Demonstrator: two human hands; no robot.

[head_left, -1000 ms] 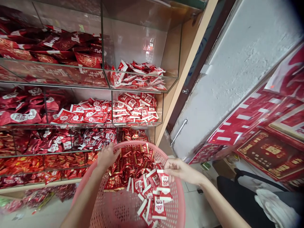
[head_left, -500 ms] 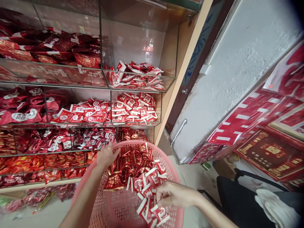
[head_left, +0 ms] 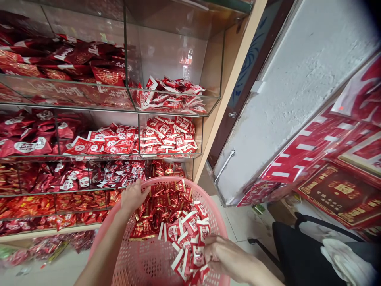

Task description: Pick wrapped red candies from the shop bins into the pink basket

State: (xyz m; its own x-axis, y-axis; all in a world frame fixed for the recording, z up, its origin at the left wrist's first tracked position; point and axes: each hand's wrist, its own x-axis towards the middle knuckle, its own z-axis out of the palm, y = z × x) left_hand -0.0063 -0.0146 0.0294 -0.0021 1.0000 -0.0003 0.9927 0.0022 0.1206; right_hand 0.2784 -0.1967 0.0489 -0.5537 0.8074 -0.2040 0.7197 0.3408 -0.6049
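A pink plastic basket (head_left: 218,210) with a perforated wall stands in front of the shelves. My left hand (head_left: 134,197) grips its far left rim, thumb pointing inward. Dark red and gold packets (head_left: 166,198) are heaped on the basket's far side. Nearer the right wall lie small red and white packets (head_left: 190,230) in a loose pile. Over this pile is my right hand (head_left: 222,254), its fingers curled together beside the packets. Whatever sits between those fingertips is hidden.
A glass-divided shelf (head_left: 175,157) full of red packets rises ahead and left. Bagged goods (head_left: 50,246) lie on the floor below it. To the right are a white wall (head_left: 297,79), red decorations (head_left: 300,147) and a black chair (head_left: 297,250) with a white cloth (head_left: 342,258).
My right hand has shifted slightly right and toward me, and several red and white packets beneath it have changed position. The left hand has stayed on the rim.
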